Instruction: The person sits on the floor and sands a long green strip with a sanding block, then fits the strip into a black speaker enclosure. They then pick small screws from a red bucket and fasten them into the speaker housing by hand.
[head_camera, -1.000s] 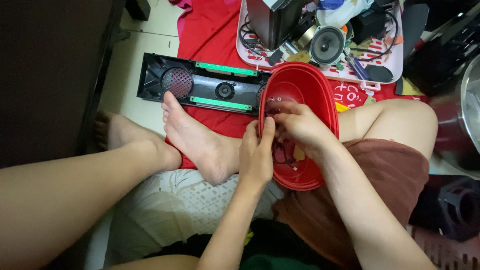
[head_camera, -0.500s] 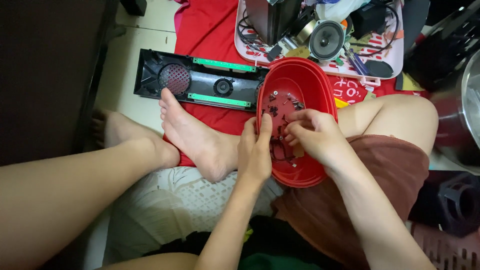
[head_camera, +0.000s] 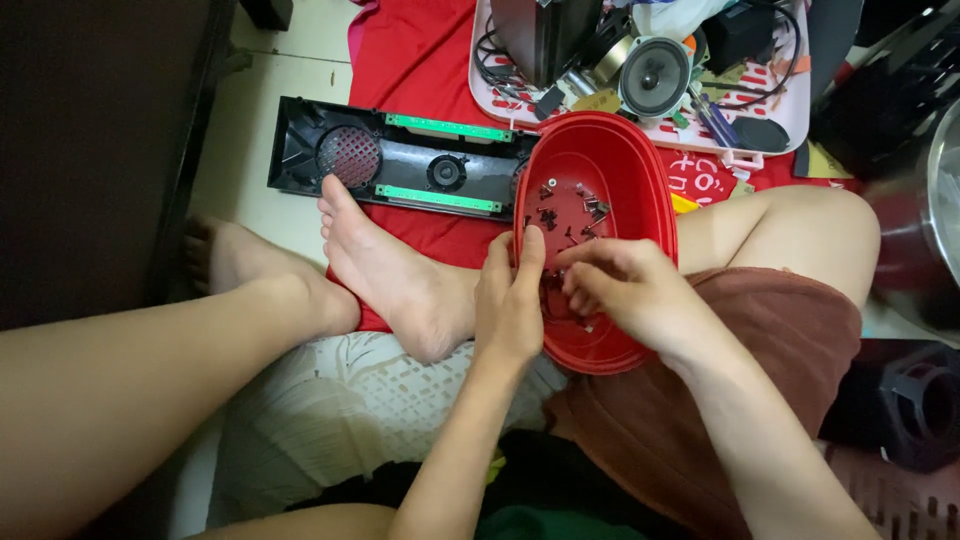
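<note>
Centre of the frame: a red oval bowl rests tilted on the person's lap, so the small dark screws lie loose on its floor. The left hand clasps the near-left rim, thumb pressed inside, steadying it. The right hand reaches in, fingers curled together over the screws; whether they pinch one cannot be told. Upper left: an opened black speaker housing on a red cloth.
</note>
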